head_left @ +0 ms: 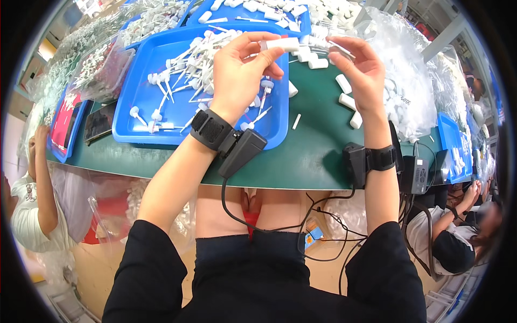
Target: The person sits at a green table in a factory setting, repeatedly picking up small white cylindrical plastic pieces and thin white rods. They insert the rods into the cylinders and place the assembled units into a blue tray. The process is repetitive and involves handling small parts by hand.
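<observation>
Over the right edge of a blue tray, my left hand pinches a short white plastic cylinder between thumb and fingers, its free end pointing right. My right hand is closed lightly on a thin white stick, a little to the right of the cylinder and apart from it. Inside the tray lies a heap of white-capped parts with thin stems; some lie loose near its front. More white cylinders are scattered on the green table between and behind my hands.
A clear plastic bag of white parts stands right of my right hand. More blue trays and heaps lie at the back. A dark phone lies left. Black cables hang from my wrist devices. Other people sit at both sides.
</observation>
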{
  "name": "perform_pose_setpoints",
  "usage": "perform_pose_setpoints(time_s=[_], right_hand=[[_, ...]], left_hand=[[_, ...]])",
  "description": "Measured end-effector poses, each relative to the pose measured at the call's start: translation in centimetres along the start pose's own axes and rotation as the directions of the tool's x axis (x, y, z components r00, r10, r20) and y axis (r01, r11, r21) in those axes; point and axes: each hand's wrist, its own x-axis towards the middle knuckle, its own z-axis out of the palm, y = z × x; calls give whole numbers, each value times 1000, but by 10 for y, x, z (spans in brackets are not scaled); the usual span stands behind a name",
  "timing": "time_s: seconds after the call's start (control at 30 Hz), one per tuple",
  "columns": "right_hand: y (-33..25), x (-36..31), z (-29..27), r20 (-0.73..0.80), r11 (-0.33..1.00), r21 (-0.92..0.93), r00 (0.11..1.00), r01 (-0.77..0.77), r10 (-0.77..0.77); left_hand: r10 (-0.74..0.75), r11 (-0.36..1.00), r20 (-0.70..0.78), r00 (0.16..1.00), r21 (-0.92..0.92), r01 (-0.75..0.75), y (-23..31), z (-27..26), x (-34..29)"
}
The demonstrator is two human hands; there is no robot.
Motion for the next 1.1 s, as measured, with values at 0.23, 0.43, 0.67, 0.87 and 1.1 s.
perform_pose_setpoints(time_s=[0.23,0.43,0.67,0.87,1.1], right_hand=[[1,-6,19,123,996,-25,989,-84,87],[2,-8,17,138,987,16,978,-158,155],[7,-12,29,36,999,37,999,-1,0],[11,-16,31,131,987,-67,982,148,-138],[12,-13,28,110,996,-72,993,51,-43]], left_hand=[[-53,998,84,995,28,51,-2,-2,-2],[-94,994,76,993,57,90,-2,-2,-1],[-107,983,127,986,159,86,-1,-9,3],[-149,978,221,964,178,110,6,-10,1],[-205,974,186,961,135,181,2,-11,3]])
